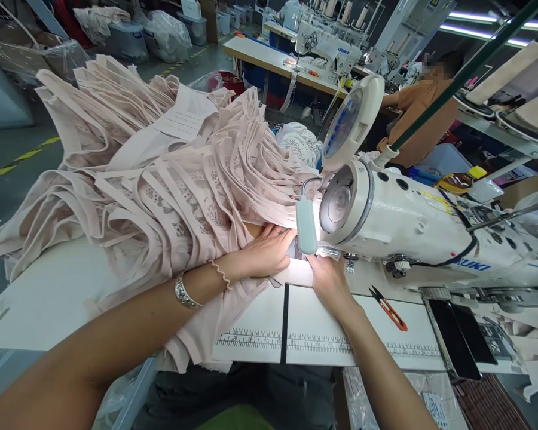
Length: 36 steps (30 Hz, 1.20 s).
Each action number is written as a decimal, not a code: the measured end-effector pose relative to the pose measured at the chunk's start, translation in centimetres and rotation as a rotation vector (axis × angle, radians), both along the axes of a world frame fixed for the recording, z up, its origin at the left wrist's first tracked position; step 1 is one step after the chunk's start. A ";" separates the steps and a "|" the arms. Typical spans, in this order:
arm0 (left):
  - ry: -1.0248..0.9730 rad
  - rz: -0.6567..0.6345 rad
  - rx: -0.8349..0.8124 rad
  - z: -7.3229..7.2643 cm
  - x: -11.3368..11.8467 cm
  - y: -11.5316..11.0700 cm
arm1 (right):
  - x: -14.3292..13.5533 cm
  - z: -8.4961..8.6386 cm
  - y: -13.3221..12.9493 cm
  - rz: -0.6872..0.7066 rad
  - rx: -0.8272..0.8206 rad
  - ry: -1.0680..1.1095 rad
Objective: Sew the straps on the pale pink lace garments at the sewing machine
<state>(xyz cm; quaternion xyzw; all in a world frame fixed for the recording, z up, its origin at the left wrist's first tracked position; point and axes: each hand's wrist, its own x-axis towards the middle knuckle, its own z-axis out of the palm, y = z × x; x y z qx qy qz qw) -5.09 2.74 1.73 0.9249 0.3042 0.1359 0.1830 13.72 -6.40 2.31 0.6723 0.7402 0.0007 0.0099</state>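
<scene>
Pale pink garments [179, 191] with lace panels lie in a large heap on the left of the sewing table. My left hand [269, 254] rests among their folds, gripping part of a garment close to the needle area; some of its fingers are hidden by cloth. On the other side of the needle, my right hand [329, 278] holds the edge of the same pale fabric, its fingertips partly hidden under the machine head. The white sewing machine [399, 209] stands over both hands. A small grey-green lamp [306, 227] hangs in front of the needle and lights the cloth.
Orange thread snips [389, 309] lie right of my right hand, and a phone [452, 337] sits farther right. A printed ruler [318, 343] runs along the table's front edge. Behind the machine sits a person [424, 113] in orange. Thread cones [506, 71] stand at upper right.
</scene>
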 end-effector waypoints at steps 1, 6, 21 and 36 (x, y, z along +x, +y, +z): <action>0.002 0.003 0.002 0.0 0.0 0.0 | 0.0 0.0 0.0 -0.003 -0.002 0.001; -0.002 0.010 0.005 -0.2 0.0 -0.1 | 0.1 -0.2 0.0 -0.013 -0.004 0.012; -0.006 -0.054 -0.002 0.3 -0.1 0.0 | 0.3 -0.7 0.0 -0.017 0.052 0.043; 0.156 -0.182 0.482 1.4 -3.2 -3.2 | 1.6 -1.0 0.4 0.014 0.040 -0.007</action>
